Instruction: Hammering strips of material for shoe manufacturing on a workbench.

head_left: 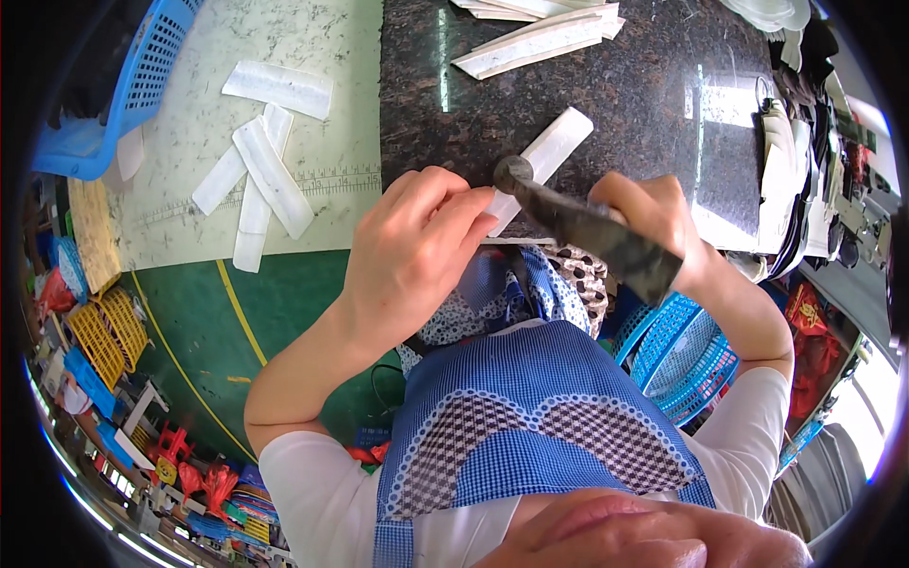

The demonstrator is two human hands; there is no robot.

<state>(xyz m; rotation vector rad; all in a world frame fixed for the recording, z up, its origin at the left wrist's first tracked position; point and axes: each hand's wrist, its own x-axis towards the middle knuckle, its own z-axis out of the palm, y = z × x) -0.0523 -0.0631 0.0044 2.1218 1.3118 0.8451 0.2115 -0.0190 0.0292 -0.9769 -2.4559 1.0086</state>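
A white strip (561, 140) lies slanted on the dark speckled stone slab (625, 104). My left hand (417, 232) is closed at the strip's near end, thumb and fingers brought together on it. In my right hand (653, 213) is a dark metal hammer (592, 227), its handle mostly hidden behind the head. The hammer's round face is over the middle of the strip; whether it touches I cannot tell. Several similar white strips (275, 175) lie crossed on the pale cutting mat (331, 57) to the left.
More pale strips (540, 43) are stacked at the slab's far side. A blue plastic basket (142, 90) stands at the far left. Pale and dark flat pieces (791, 170) stand bunched along the right edge. Below the table, a blue basket (677, 355) is beside my right arm.
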